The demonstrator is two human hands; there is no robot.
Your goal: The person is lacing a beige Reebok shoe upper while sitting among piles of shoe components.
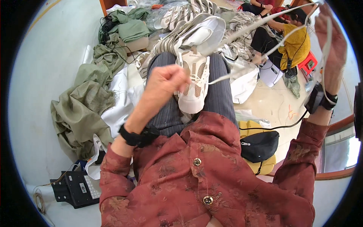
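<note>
- Shoe (193, 96): one, white and beige; placed at the thighs, in front of the torso, toe turned toward the shirt; laced across the front.
- Lace (220, 79): white; drawn from the shoe's right side, carried up in long, partly blurred strands to the raised right hand, and hung in a loop down to that wrist.
- Left hand (165, 81): held over the shoe's left edge, fingers curled in tightly; whether anything is pinched, or the shoe touched, cannot be told.
- Right hand (334, 44): raised far out to the right, well apart from the shoe; crossed by the lace; whether the fingers are closed on it cannot be told.
- Wristbands: black, one worn on each wrist.
- Trousers (221, 90): dark, striped.
- Shirt (227, 170): red, patterned, fastened with round buttons.
- Shoe pile (166, 43): white and beige, heaped beyond the knees.
- Cloth (77, 113): green, crumpled, at left.
- Pouch (261, 146): black, zipped, laid on yellow material at right.
- Co-worker (297, 47): yellow top, seen near a red stool (308, 62).
</note>
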